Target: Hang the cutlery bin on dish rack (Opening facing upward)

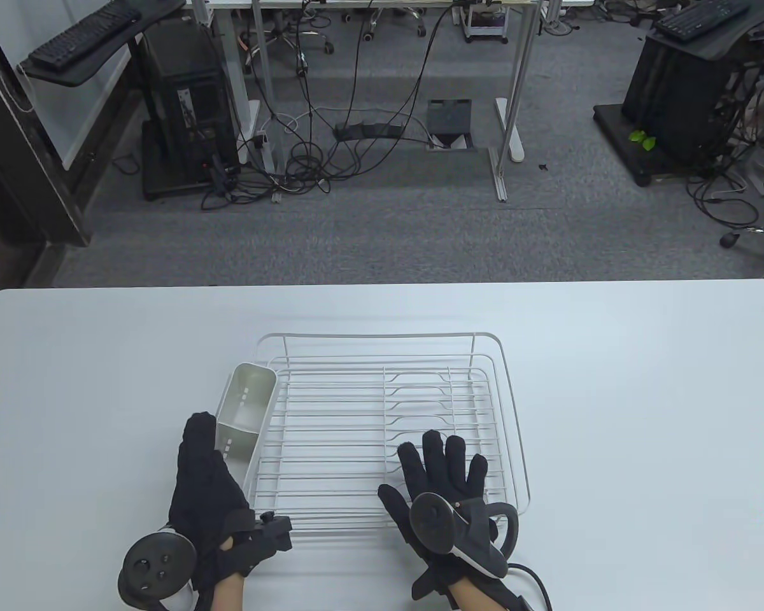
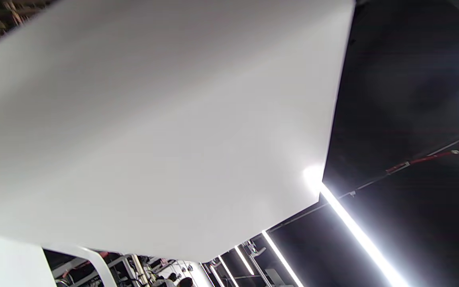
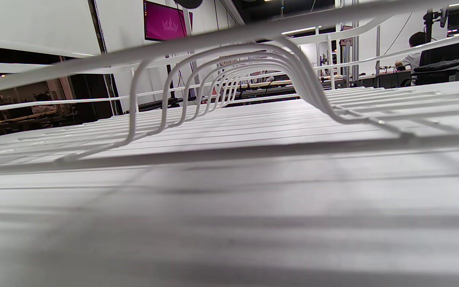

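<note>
Both hands come in from the bottom edge of the table view, gloved in black with a tracker strapped on each. The left hand (image 1: 207, 484) is turned on its side, fingers together and pointing away from the person, tracker hanging off toward the lower left. The right hand (image 1: 442, 487) lies palm down and flat, fingers spread and stretched forward, thumb out to the left. Neither wrist view shows any fingers.
</note>
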